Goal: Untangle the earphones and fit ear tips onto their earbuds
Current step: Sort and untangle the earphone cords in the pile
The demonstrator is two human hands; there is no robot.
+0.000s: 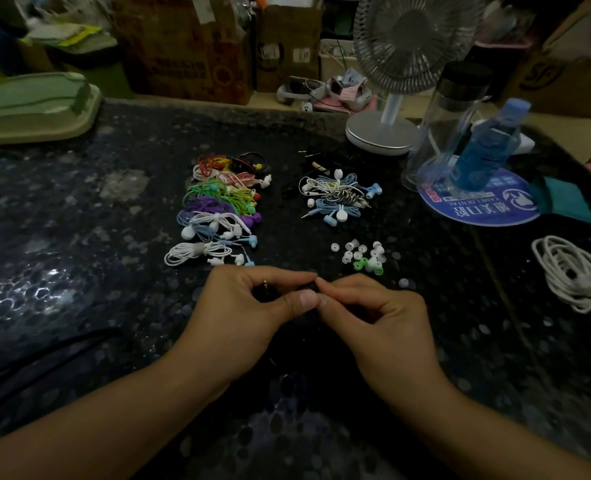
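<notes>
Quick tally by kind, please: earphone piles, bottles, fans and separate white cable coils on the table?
Earphone piles: 2
Bottles: 2
Fans: 1
White cable coils: 1
Total: 6

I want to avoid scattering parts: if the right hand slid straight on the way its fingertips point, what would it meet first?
The right hand points leftward at the left hand; their fingertips already meet, so it would meet that first. What they pinch is too dark to tell.
</notes>
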